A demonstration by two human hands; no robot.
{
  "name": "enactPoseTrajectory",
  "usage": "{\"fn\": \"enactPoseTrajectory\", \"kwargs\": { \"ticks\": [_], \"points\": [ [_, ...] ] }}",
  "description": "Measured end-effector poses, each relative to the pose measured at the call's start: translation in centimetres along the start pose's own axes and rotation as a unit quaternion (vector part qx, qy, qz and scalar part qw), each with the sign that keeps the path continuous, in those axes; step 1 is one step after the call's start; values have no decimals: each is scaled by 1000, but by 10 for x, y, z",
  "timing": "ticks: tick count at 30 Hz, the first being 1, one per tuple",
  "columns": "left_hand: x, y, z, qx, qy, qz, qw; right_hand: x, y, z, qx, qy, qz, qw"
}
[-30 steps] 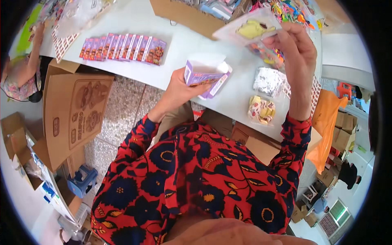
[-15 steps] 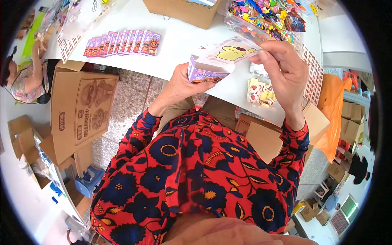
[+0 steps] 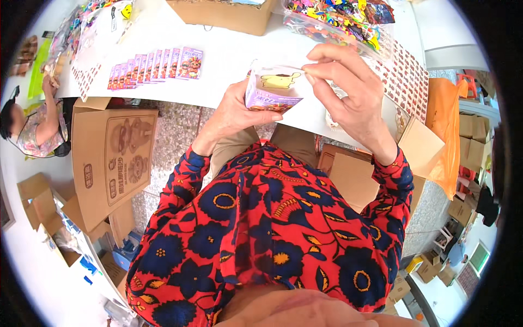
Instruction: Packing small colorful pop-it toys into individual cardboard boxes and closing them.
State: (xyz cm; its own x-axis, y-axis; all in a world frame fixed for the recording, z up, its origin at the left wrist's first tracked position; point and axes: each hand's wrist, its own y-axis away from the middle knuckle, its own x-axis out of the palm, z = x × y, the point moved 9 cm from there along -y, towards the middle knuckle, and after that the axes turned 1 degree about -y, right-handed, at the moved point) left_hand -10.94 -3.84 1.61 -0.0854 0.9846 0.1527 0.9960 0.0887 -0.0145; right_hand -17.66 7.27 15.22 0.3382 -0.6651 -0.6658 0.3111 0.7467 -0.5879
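My left hand (image 3: 231, 111) is wrapped round a small purple printed box (image 3: 273, 102), held above the table's near edge with its open top tilted up. A thin packet (image 3: 278, 81) with a yellow cartoon dog on it stands partly inside the box; its lower part is hidden by the front wall. My right hand (image 3: 351, 92) pinches the packet's upper right edge between thumb and fingers. Beyond my left hand, a row of similar purple boxes (image 3: 158, 65) leans in an overlapping line on the white table (image 3: 218, 60).
A cardboard box (image 3: 223, 19) and a clear tub of colourful small pieces (image 3: 340, 24) stand at the far side. Sheets of small red prints (image 3: 403, 76) lie right, near an orange bag (image 3: 444, 136). A large carton (image 3: 114, 161) stands left; another person (image 3: 41, 128) works beyond.
The dog packet has gone down into the box, where before it was held mostly above it. My right hand has moved left and nearer the box.
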Motion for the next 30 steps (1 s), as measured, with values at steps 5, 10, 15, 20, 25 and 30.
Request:
{"fn": "enactPoseTrajectory", "kwargs": {
  "ticks": [5, 10, 15, 20, 25, 30],
  "points": [
    [-3, -2, 5, -18, -1, -12, 1000, -1, -3, -8, 34, -44, 4, 998],
    [-2, -3, 23, -23, -13, 31, 999, 4, 3, -14, 72, -123, 1, 990],
    [-3, 2, 27, -54, 16, 22, 998, 8, 10, -15, 43, -125, 11, 991],
    [5, 0, 30, -27, 31, 59, 997, 6, 17, -10, -7, -161, 21, 987],
    [6, -6, 28, -39, 35, 51, 997, 1, 18, -1, -82, 31, 9, 996],
    [4, -11, 19, -38, 60, 30, 997, 8, 24, -10, -61, 11, 12, 998]
  ]
}}
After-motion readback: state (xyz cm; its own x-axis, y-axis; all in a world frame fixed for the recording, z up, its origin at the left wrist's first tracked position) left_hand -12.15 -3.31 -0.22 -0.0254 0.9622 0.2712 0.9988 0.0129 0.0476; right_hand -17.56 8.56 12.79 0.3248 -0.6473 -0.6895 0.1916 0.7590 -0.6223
